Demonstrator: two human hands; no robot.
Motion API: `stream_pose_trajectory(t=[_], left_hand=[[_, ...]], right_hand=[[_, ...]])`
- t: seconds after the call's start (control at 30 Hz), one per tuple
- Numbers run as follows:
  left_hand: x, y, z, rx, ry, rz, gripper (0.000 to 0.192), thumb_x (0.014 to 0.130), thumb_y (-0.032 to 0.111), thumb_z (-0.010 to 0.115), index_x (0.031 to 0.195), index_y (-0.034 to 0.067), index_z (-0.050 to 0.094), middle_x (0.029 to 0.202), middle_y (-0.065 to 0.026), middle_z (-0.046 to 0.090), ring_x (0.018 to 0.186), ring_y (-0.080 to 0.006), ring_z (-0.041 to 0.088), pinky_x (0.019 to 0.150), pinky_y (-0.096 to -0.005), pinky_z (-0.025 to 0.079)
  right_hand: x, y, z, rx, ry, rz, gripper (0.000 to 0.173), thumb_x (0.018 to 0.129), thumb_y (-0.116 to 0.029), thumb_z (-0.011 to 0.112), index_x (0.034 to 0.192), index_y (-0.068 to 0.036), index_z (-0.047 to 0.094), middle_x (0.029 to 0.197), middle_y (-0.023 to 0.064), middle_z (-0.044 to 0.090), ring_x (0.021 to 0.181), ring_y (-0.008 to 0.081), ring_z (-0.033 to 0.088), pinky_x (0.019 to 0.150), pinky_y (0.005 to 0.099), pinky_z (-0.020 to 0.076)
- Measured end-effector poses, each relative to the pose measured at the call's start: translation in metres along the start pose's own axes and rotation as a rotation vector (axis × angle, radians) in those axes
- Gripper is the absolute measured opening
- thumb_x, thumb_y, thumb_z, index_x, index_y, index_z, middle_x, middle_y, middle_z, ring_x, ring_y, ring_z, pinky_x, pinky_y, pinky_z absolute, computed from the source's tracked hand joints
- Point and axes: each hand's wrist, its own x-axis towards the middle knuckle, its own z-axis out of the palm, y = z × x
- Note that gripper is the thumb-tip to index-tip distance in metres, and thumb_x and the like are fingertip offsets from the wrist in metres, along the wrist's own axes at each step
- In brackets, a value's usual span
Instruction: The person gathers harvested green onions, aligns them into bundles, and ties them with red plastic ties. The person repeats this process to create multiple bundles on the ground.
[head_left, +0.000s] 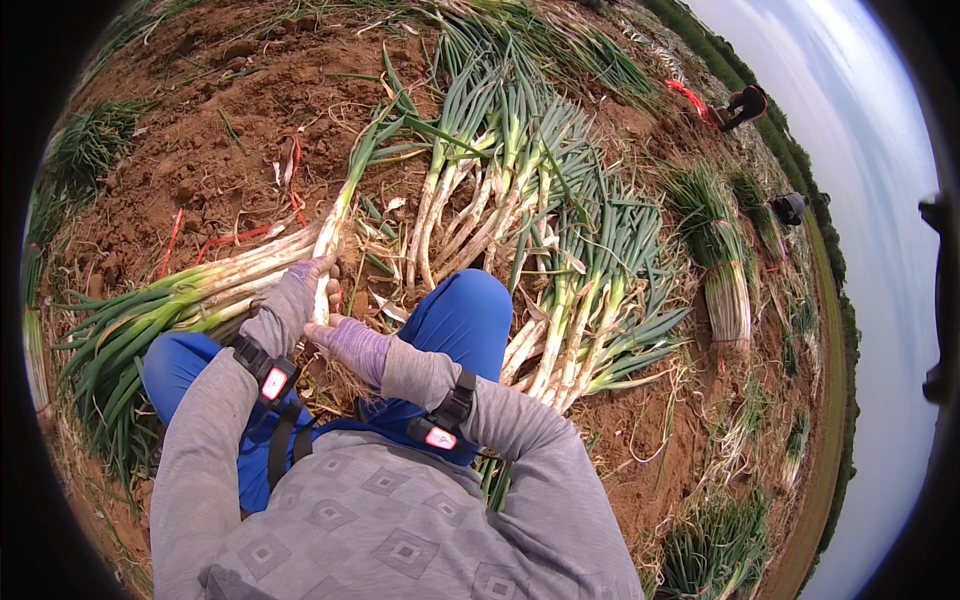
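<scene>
My left hand, in a purple-and-grey work glove with bare fingertips, is closed around the white shank of a long green onion. Its green leaves point away from me. At the root end of that stalk is my right hand, gloved the same way, its thumb against the base; its other fingers are mostly hidden. Under and left of my left hand lies a pile of green onions, white ends toward the upper right. More green onions are spread on the soil beyond my knees.
Red plastic ties lie on the brown soil. To the right stand tied bundles of green onions, with loose heaps nearer me. Another person bends over in the field by red material.
</scene>
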Motion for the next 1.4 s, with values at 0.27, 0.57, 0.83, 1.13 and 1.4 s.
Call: stream_pose_trajectory(t=[0.27, 0.57, 0.83, 1.13, 1.4], left_hand=[[0.023, 0.041, -0.039, -0.094, -0.289, 0.050, 0.032, 0.093, 0.024, 0.072, 0.113, 0.001, 0.063, 0.099, -0.0108, 0.073, 0.080, -0.0220, 0.072, 0.074, -0.0390, 0.063], [-0.044, 0.166, -0.143, -0.055, 0.063, 0.389, 0.038, 0.092, 0.012, 0.064, 0.123, -0.007, 0.055, 0.106, -0.0187, 0.070, 0.089, -0.0255, 0.073, 0.081, -0.0365, 0.063], [-0.109, 0.145, -0.309, -0.636, 0.388, 0.729, 0.035, 0.094, 0.012, 0.067, 0.126, 0.000, 0.060, 0.118, -0.0156, 0.070, 0.108, -0.0311, 0.069, 0.099, -0.0494, 0.057], [-0.109, -0.018, -0.330, -0.931, 0.307, 0.463, 0.060, 0.096, 0.030, 0.071, 0.146, 0.004, 0.050, 0.148, -0.0189, 0.054, 0.135, -0.0376, 0.052, 0.116, -0.0592, 0.039], [-0.108, -0.001, -0.323, 0.202, 0.238, -0.015, 0.088, 0.095, 0.066, 0.059, 0.147, -0.004, 0.049, 0.143, -0.0221, 0.058, 0.130, -0.0308, 0.057, 0.111, -0.0441, 0.046]], right_hand=[[-0.037, -0.027, 0.030, -0.533, -0.021, -0.047, 0.052, 0.097, -0.032, 0.066, 0.131, 0.004, 0.052, 0.104, 0.0272, 0.070, 0.098, 0.0366, 0.070, 0.085, 0.0455, 0.0536], [-0.042, -0.074, 0.069, -1.129, -0.321, -0.202, 0.079, 0.095, -0.030, 0.065, 0.151, 0.013, 0.028, 0.097, 0.0281, 0.070, 0.087, 0.0414, 0.072, 0.074, 0.0468, 0.0572], [0.084, -0.058, -0.015, -1.711, -0.100, -0.355, 0.056, 0.094, -0.024, 0.062, 0.143, -0.002, 0.047, 0.107, 0.0185, 0.070, 0.091, 0.0337, 0.073, 0.075, 0.0462, 0.0566], [0.228, -0.007, -0.077, -2.062, -0.014, -0.512, 0.049, 0.094, -0.021, 0.059, 0.141, -0.011, 0.053, 0.151, 0.0141, 0.051, 0.145, 0.0314, 0.044, 0.121, 0.0547, 0.0251], [0.247, 0.008, -0.087, -2.130, -0.173, -0.431, 0.053, 0.099, -0.020, 0.048, 0.151, -0.010, 0.047, 0.166, 0.0131, 0.035, 0.153, 0.0287, 0.034, 0.126, 0.0586, 0.0162]])
